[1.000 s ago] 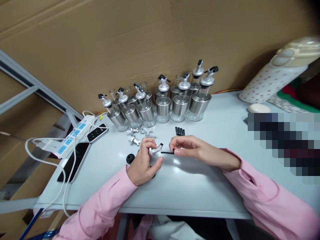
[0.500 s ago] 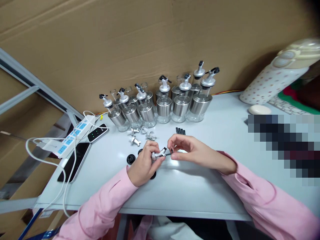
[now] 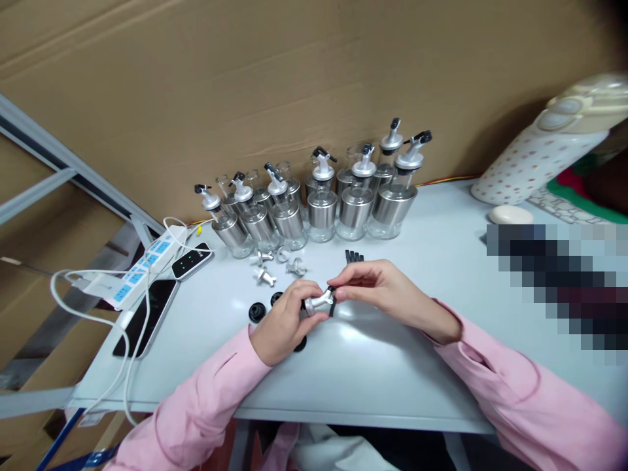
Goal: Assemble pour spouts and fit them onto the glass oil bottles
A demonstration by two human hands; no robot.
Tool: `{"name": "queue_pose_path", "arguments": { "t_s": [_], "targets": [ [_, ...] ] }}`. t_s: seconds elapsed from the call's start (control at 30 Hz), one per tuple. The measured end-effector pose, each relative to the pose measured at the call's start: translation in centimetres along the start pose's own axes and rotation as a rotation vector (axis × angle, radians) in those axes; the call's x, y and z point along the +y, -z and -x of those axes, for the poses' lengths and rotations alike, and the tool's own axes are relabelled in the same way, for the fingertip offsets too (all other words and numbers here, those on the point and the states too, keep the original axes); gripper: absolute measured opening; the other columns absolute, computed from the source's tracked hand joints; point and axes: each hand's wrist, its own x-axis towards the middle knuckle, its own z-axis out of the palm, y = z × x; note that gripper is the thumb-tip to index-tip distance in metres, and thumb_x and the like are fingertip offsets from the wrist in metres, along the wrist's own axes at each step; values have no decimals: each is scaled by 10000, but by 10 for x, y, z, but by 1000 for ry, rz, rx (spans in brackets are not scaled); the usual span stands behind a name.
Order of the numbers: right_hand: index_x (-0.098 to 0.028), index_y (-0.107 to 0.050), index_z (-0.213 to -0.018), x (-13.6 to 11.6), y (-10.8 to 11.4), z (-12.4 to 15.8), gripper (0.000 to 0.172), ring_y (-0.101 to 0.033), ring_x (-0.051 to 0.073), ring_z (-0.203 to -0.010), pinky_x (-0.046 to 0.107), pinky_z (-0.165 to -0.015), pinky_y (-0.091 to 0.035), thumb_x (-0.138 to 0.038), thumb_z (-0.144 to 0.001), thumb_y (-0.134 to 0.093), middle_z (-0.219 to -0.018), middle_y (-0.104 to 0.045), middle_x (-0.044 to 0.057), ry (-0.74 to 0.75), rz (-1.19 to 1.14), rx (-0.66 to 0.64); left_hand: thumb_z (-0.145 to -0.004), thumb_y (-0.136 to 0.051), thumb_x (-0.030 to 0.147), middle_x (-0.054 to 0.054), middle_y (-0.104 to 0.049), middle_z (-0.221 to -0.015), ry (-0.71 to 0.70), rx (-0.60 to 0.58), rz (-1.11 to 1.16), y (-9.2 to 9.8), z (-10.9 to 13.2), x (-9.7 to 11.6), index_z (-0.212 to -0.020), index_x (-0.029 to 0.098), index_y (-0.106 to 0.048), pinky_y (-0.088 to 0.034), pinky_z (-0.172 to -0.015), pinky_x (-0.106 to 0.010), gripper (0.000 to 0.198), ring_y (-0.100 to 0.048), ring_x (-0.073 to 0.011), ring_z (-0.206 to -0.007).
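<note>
My left hand [image 3: 286, 322] is closed round a silver pourer spout [image 3: 318, 303], its tip pointing right. At that tip sits a small black flip cap [image 3: 331, 299], pinched between the thumb and forefinger of my right hand [image 3: 367, 285]. Black round stoppers [image 3: 257, 312] lie beside and partly under my left hand. Beyond it are several loose silver spouts [image 3: 265, 277] on the table. Several black cap pieces [image 3: 354, 256] lie in a row just past my right hand, which partly hides them.
Glass bottles with steel bands [image 3: 321, 209] stand along the cardboard wall, the front ones topped with pourers. To the left are a power strip [image 3: 147, 265], a phone [image 3: 147, 318] and white cables. A dotted flask [image 3: 534, 157] and a cream oval object [image 3: 510, 215] are at right.
My right hand has closed in on the spout's tip and now pinches the black cap there. The cap's dark strip, which stuck out to the right, now hangs downward.
</note>
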Motion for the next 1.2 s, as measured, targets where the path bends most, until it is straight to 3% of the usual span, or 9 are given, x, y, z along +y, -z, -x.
{"name": "queue_pose_path", "arguments": {
  "t_s": [0.17, 0.47, 0.7, 1.0, 1.2],
  "targets": [
    [-154, -713, -784, 1, 0, -1, 227, -633, 125, -673, 268, -704, -485, -256, -587, -761, -715, -704, 5, -66, -48, -24, -896, -463, 314, -53, -477, -909, -18, 0, -51, -1, 2, -3, -1052, 202, -371, -476, -679, -278, 213, -530, -153, -797],
    [-135, -681, -782, 5, -2, -2, 232, -628, 119, -551, 252, -592, -497, -227, -586, -764, -589, -682, -2, -131, -109, -66, -905, -428, 350, -48, -451, -905, -32, -19, -59, -2, 3, -2, -1056, 209, -350, -462, -641, -270, 221, -504, -140, -746],
    [-140, -642, -732, 6, -8, 0, 194, -631, 97, -569, 214, -587, -495, -191, -590, -765, -605, -678, -17, -51, -196, -60, -873, -502, 346, -36, -452, -904, -8, 66, 73, -5, 5, -1, -1036, 208, -364, -446, -709, -267, 254, -501, -143, -820],
    [-149, -638, -726, 9, -11, 3, 176, -619, 94, -665, 217, -653, -497, -180, -604, -761, -735, -672, -5, 105, -124, -54, -862, -533, 323, -18, -451, -891, 14, 74, 175, -7, 6, 0, -1003, 211, -365, -418, -706, -245, 246, -499, -128, -819],
    [-151, -632, -710, 6, -12, 5, 164, -611, 107, -680, 229, -656, -502, -184, -606, -754, -739, -660, 2, 106, -72, -60, -849, -533, 379, -17, -450, -878, 24, 52, 181, -6, 6, 0, -974, 214, -361, -412, -680, -242, 269, -502, -130, -805]
  ]
}}
